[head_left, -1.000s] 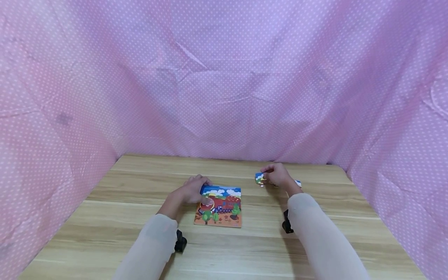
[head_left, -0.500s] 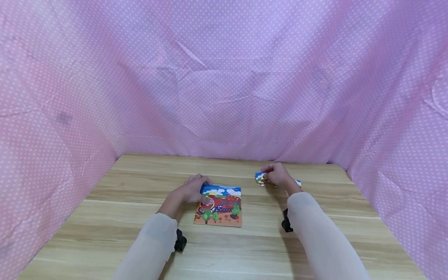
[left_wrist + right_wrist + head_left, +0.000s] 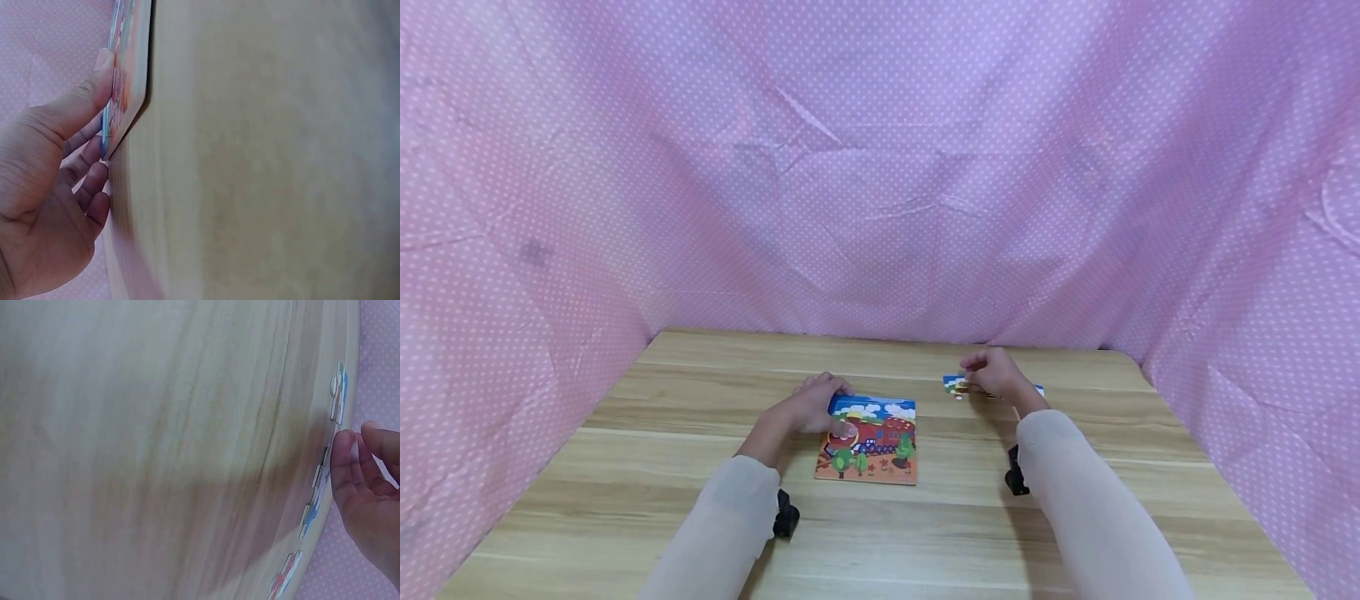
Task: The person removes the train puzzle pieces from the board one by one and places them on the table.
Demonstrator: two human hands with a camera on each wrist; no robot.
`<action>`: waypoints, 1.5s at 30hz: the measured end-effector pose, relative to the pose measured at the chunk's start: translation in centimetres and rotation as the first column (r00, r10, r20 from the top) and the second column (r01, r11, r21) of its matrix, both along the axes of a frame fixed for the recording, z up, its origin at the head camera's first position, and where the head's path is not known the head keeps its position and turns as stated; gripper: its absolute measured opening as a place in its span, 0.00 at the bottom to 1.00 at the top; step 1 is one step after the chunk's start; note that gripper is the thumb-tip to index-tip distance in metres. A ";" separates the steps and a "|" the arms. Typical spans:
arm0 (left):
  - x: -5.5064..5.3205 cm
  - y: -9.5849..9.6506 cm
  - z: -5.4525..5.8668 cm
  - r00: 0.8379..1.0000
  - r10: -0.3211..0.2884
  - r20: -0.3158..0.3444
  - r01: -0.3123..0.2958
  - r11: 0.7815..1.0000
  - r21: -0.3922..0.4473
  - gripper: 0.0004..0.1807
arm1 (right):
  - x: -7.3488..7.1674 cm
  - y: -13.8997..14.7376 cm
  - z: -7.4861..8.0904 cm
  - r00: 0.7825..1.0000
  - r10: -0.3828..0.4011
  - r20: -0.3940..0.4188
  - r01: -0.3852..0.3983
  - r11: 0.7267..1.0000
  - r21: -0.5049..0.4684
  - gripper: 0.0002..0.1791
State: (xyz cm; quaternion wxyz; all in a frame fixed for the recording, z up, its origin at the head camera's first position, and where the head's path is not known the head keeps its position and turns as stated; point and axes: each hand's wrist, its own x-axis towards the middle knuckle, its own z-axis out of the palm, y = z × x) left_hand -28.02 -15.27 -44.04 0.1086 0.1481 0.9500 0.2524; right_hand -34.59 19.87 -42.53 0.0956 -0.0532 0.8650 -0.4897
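Observation:
A square jigsaw puzzle point(image 3: 880, 458) with a red train, trees and clouds lies flat on the table. My left hand point(image 3: 812, 406) holds it at the upper left, thumb point(image 3: 90, 90) on the picture and fingers along the edge. Farther right, my right hand point(image 3: 996, 375) is over several loose puzzle pieces point(image 3: 953, 383), its fingertips close above them. In the right wrist view a gap shows between thumb and fingers, with no piece in it. One loose piece point(image 3: 339, 394) lies just beyond the fingertips; others point(image 3: 312, 509) lie beside the hand, partly hidden by it in the head view.
The wooden table point(image 3: 700, 492) stretches around both hands. Pink dotted cloth point(image 3: 880, 208) hangs behind it and on both sides. Each wrist wears a black camera, such as the left one point(image 3: 786, 515).
The loose piece by my right fingertips has shifted slightly toward me and left, and those fingers have risen a little off it. My left hand and the puzzle stay nearly still.

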 end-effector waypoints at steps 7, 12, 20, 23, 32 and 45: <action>-0.1 0.1 0.0 1.000 0.011 0.011 -0.011 1.000 -0.001 0.31 | 0.5 0.0 0.7 0.999 0.041 -0.029 -0.040 0.998 0.039 0.16; -0.1 0.1 0.1 1.000 0.021 0.020 -0.021 1.000 0.006 0.31 | 0.7 -0.1 1.3 0.992 0.104 -0.066 -0.097 0.990 0.107 0.17; -0.1 0.2 0.1 1.000 0.019 0.018 -0.019 1.000 0.002 0.32 | 0.8 -1.1 1.8 0.971 0.213 -0.112 -0.189 0.963 0.193 0.15; -0.2 0.2 0.2 1.000 0.012 0.013 -0.012 1.000 -0.005 0.32 | 1.0 -1.9 1.8 0.947 0.286 -0.145 -0.249 0.941 0.229 0.13; -0.4 0.1 -0.2 1.000 0.016 0.013 -0.016 1.000 -0.009 0.31 | 2.0 -4.2 1.6 0.878 0.450 -0.166 -0.372 0.857 0.356 0.11; -0.5 0.2 -0.4 1.000 0.018 0.008 -0.018 1.000 -0.002 0.32 | 4.4 -6.7 1.6 0.860 0.505 -0.074 -0.438 0.804 0.402 0.08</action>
